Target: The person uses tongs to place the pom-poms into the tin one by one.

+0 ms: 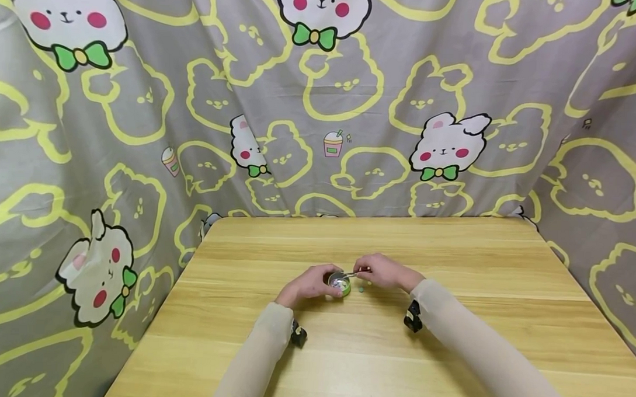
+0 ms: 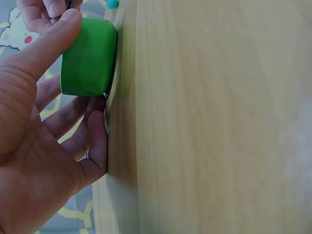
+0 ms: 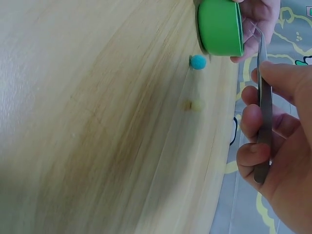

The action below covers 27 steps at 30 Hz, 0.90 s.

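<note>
My left hand [image 1: 314, 282] grips a small round green container [image 1: 347, 291], thumb over the near side and fingers round the far side. In the left wrist view the green container [image 2: 88, 58] stands on the table. Small pale and coloured bits show inside it in the head view. My right hand [image 1: 382, 272] pinches metal tweezers [image 3: 264, 109] between thumb and fingers, their tips over the container's mouth. A small blue ball [image 3: 198, 62] lies on the table beside the container. Farther from it sits a small pale yellow ball [image 3: 196, 105].
The wooden table [image 1: 344, 363] extends around both hands. Behind it and along both sides hangs a grey curtain [image 1: 318, 181] with yellow outlines and white cartoon animals. A black strap piece [image 1: 413, 317] hangs at the right wrist, and a similar one [image 1: 298, 334] at the left.
</note>
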Tool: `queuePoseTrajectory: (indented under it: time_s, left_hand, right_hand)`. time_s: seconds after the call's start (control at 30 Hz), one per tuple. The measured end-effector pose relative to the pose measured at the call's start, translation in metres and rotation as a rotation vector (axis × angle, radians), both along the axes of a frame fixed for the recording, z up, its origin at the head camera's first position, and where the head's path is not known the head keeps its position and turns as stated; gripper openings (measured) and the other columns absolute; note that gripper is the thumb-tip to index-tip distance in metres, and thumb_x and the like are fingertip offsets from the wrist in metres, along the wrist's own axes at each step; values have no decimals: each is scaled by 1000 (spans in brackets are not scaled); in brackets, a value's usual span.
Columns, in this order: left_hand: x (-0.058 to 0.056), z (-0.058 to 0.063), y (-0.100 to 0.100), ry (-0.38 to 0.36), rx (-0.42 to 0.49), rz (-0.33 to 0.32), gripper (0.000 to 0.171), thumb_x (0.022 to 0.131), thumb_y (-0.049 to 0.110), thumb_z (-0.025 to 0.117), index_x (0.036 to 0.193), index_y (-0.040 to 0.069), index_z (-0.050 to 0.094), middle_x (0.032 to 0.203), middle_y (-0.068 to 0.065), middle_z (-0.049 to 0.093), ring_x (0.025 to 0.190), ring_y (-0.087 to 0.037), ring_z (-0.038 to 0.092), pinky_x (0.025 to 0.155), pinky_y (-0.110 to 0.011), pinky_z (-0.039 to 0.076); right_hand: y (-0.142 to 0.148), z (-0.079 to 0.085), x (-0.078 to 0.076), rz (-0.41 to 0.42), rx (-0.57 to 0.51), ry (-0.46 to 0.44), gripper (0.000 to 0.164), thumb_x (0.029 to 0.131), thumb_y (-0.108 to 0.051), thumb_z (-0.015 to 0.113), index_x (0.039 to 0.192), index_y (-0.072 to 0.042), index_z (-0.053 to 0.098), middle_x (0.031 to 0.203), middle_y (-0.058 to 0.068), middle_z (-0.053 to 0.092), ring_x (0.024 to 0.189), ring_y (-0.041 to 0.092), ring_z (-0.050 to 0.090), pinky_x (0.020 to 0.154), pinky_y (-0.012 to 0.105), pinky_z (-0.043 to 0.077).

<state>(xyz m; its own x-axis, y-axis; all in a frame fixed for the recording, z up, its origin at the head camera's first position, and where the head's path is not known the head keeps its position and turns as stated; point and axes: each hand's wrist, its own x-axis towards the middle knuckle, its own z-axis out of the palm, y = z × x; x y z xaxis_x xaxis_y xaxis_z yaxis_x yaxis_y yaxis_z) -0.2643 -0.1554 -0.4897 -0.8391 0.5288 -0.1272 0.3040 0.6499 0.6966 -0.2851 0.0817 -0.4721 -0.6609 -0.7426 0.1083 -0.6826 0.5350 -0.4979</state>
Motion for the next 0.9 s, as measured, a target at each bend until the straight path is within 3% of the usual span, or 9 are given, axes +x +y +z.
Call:
queuePoseTrajectory:
  time_s: [0.9]
  left_hand:
    - [0,-4,-1,-17,18,11,49,79,29,78,123,18,59,109,8,61,100,-9,54,90,-29,42]
  right_hand:
    - [32,-1,0,-67,-44,-35,8,93,-13,60,94,-12,68,86,-7,61,74,8,52,67,28,44]
